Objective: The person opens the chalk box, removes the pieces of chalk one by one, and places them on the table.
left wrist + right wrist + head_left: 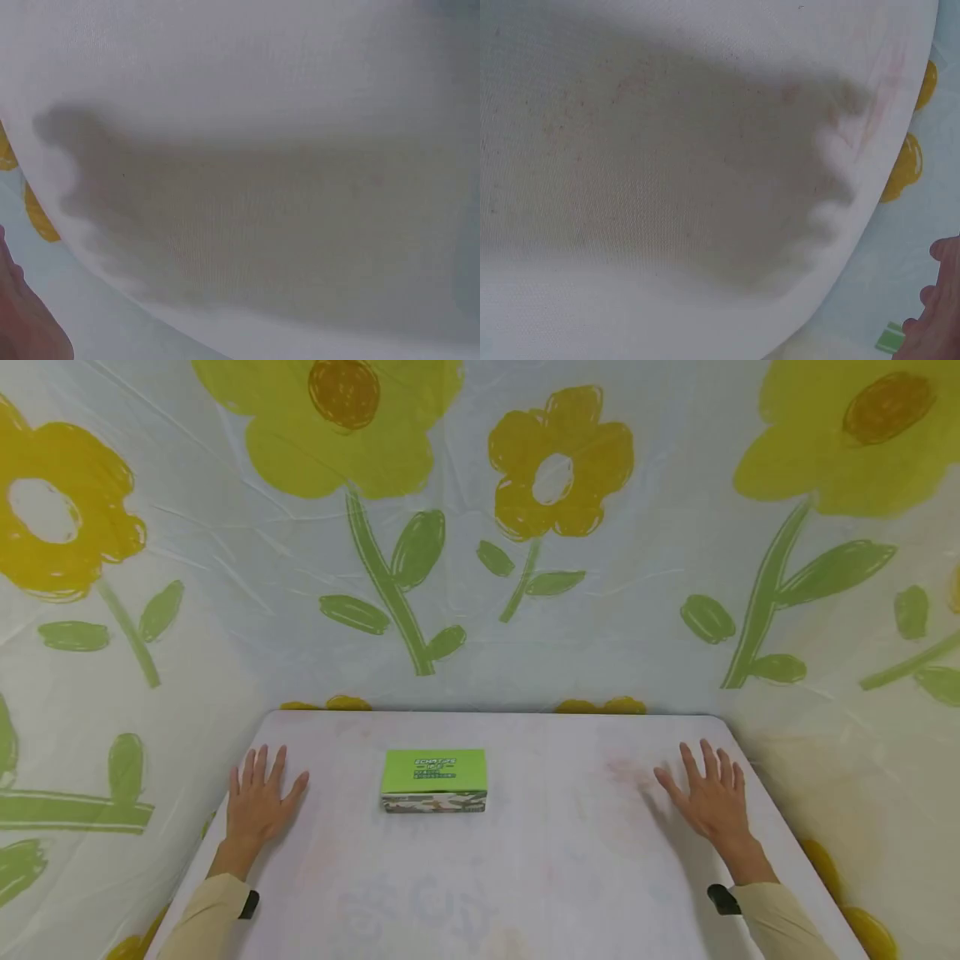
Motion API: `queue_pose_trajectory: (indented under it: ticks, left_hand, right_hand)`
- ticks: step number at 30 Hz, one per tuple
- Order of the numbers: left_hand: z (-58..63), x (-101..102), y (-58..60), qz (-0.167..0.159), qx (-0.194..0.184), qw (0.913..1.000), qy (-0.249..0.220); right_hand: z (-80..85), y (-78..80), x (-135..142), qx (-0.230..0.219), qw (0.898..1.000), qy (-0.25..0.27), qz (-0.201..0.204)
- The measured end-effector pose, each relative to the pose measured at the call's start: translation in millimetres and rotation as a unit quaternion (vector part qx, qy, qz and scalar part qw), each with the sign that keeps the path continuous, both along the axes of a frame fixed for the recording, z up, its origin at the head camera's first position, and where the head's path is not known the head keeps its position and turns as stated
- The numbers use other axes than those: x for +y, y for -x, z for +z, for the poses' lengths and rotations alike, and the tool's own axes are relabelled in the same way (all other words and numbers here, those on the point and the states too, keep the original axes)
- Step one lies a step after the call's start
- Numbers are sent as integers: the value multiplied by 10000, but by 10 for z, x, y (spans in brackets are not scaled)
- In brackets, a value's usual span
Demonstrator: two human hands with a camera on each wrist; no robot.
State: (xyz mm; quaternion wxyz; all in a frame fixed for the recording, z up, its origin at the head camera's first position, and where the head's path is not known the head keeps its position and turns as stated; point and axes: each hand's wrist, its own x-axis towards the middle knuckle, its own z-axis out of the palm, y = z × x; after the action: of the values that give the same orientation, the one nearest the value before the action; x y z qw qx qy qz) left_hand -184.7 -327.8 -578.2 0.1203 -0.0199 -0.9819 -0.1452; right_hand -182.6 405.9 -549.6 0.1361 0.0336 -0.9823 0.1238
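A green box [435, 770] with a camouflage-patterned front side and printed lettering on its lid lies on the white table [570, 860], left of the middle. To its left is my left hand [258, 806], palm down with fingers spread and straight, holding nothing. My right hand [710, 802] is likewise spread palm down over the table's right side, far from the box. In the left wrist view only an edge of the left hand [30, 322] shows, above a hand-shaped shadow on the tabletop. The right wrist view has fingertips of the right hand [934, 307] at its lower right corner.
Behind and beside the table hangs a pale cloth [622, 610] printed with large yellow flowers and green stems. The table's back edge [517, 713] has rounded corners. Faint marks and stains [427, 906] show on the tabletop. Both wrists carry a dark strapped device [723, 900].
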Motion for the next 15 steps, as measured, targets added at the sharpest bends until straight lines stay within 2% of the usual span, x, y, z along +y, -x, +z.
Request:
queue_pose_trajectory:
  ticks: [9,15]
  left_hand:
    - [1,6,-1,-4,179,9998,92]
    - [17,0,-15,54,134,9998,116]
  right_hand:
    - [-9,26,-8,34,10000,-19,-29]
    - [-8,48,-45,13,10000,78,12]
